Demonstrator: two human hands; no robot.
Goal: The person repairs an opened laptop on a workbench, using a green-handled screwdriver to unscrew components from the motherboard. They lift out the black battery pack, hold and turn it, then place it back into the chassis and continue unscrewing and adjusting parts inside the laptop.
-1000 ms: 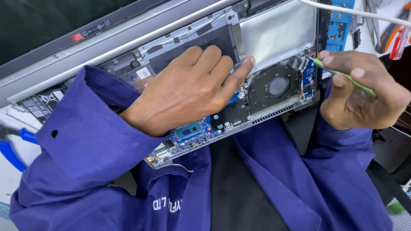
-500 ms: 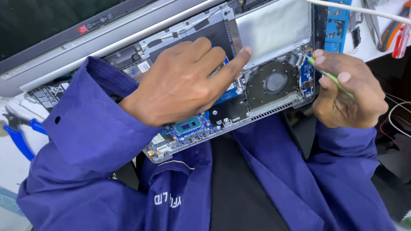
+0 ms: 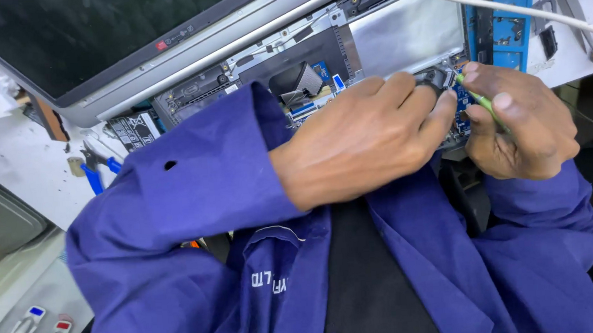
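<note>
- Left hand [image 3: 367, 137] lies flat over the inner parts of the opened silver laptop base [image 3: 406, 37]; its fingers are stretched out and close together, and the fingertips press on a small dark part [image 3: 436, 79] near the right side of the board. I cannot tell if the fingers pinch this part or only hold it down.
- Right hand [image 3: 520, 126] is closed around a thin green tool [image 3: 480, 99], held like a pen, with the tip pointing to the blue circuit board [image 3: 460, 103] just beside the left fingertips.
- Both hands are touching, or almost touching, at the place of work, which is at the right front corner of the base, near the person's body in the dark blue work coat [image 3: 195, 215].
- To do this step well, I judge that the left fingers should keep a steady and light pressure, so that the small part does not move while the tool tip works.
- It seems wise to keep the tool at a low angle and push gently, because a slip could scratch the board.
- White cable [image 3: 508, 9] crosses above the base, well apart from the tool; blue-handled pliers [image 3: 95, 175] lie on the white desk [image 3: 25, 164] at the left.
</note>
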